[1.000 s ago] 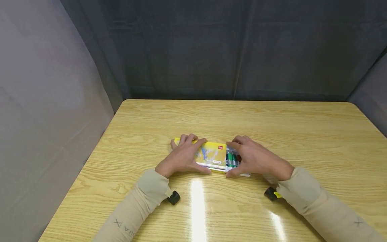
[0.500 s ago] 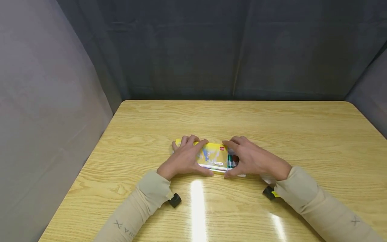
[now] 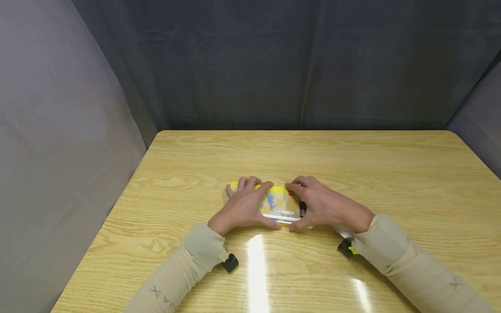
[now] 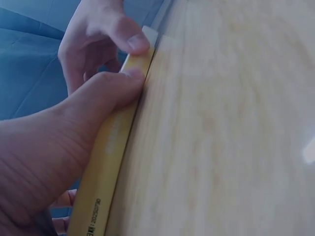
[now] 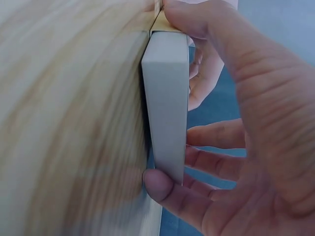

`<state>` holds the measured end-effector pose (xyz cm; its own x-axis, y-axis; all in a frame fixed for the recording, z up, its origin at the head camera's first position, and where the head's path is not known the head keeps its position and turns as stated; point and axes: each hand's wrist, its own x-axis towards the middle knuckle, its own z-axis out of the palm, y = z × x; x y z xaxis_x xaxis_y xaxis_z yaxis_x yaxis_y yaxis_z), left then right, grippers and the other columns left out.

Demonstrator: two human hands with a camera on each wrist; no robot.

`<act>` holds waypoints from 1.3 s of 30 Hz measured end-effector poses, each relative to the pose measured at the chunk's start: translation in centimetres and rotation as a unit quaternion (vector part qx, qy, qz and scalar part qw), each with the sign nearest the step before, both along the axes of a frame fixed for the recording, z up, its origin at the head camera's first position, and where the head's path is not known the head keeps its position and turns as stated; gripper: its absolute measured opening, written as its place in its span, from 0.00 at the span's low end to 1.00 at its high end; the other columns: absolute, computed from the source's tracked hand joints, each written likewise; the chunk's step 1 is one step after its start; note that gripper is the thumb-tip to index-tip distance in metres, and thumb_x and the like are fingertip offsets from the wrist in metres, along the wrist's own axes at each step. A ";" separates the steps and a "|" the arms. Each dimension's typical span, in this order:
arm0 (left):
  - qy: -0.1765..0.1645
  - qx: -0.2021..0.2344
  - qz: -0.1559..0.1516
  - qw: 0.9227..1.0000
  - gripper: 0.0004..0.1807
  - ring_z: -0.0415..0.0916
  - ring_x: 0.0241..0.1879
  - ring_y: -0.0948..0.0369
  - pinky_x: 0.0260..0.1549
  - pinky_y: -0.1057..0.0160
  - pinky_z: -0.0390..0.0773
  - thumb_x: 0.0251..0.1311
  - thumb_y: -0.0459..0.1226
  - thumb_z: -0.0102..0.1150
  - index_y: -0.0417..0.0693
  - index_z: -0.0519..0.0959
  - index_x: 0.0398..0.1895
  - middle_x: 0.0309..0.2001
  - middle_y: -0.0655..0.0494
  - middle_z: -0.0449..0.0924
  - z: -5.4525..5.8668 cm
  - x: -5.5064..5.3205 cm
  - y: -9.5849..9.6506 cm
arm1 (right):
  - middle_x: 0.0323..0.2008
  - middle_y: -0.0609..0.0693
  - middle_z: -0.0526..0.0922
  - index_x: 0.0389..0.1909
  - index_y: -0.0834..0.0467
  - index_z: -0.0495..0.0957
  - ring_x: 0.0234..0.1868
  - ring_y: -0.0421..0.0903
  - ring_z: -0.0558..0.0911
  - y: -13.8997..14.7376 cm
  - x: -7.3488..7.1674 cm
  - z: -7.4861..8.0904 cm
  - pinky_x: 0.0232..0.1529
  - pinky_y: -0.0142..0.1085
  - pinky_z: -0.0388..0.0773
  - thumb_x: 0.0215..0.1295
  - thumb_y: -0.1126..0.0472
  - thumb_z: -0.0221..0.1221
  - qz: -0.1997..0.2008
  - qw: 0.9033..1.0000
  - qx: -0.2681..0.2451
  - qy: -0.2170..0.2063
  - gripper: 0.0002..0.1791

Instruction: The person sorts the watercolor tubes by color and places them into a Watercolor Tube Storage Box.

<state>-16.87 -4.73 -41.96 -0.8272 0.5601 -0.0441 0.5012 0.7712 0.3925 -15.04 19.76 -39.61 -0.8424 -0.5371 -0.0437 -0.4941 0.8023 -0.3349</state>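
Note:
A flat yellow cardboard box (image 3: 279, 202) lies on the table, its printed sleeve covering most of a white inner tray (image 5: 170, 103). My left hand (image 3: 248, 206) spans the sleeve and grips it, thumb along the near side and fingers over the far edge. At the other end, my right hand (image 3: 322, 204) holds the tray end across its width. The right thumb touches the sleeve's near edge in the right wrist view, while a fingertip rests at the tray's far corner. Only a narrow, dark strip of the contents shows beside the right hand; their kind is unclear.
The wood-grain table (image 3: 352, 161) extends around the box on every side. A dark curtain (image 3: 235, 65) hangs behind its far edge, and a grey cloth (image 3: 58, 152) stands along the left. Black wrist cameras (image 3: 230, 263) hang under both cuffs.
The tray has slid left into the sleeve; the green tubes seen earlier are now covered. The right hand moved slightly left, and the left hand with the sleeve slightly right, narrowing the gap.

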 end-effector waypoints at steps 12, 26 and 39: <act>0.000 0.000 0.010 1.000 0.61 0.56 0.69 0.47 0.60 0.19 0.53 0.39 0.72 0.75 0.63 0.63 0.78 0.69 0.50 0.64 0.3 0.8 1.4 | 0.62 0.54 0.75 0.73 0.61 0.70 0.56 0.52 0.75 -1.1 0.1 0.0 0.50 0.41 0.79 0.43 0.38 0.77 0.023 1.000 -0.006 0.015 0.57; -0.011 -0.008 0.026 1.000 0.61 0.56 0.68 0.48 0.61 0.17 0.51 0.41 0.74 0.72 0.63 0.63 0.79 0.69 0.51 0.63 0.2 1.1 2.3 | 0.63 0.57 0.74 0.72 0.62 0.71 0.59 0.53 0.75 0.0 -0.3 -0.2 0.56 0.47 0.80 0.48 0.40 0.76 0.050 0.999 -0.004 0.009 0.53; -0.043 -0.026 0.001 0.999 0.65 0.53 0.76 0.47 0.66 0.19 0.50 0.41 0.78 0.66 0.65 0.55 0.83 0.77 0.52 0.59 0.6 1.0 1.7 | 0.68 0.57 0.71 0.77 0.57 0.66 0.65 0.55 0.74 1.0 -0.5 -0.3 0.60 0.52 0.79 0.53 0.32 0.73 0.049 0.998 -0.017 -0.043 0.56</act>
<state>-15.89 -3.04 -41.40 -0.8205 0.5532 -0.1438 0.4654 0.7927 0.3937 -15.56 20.74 -39.91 -0.7794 -0.6193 -0.0943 -0.5379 0.7388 -0.4061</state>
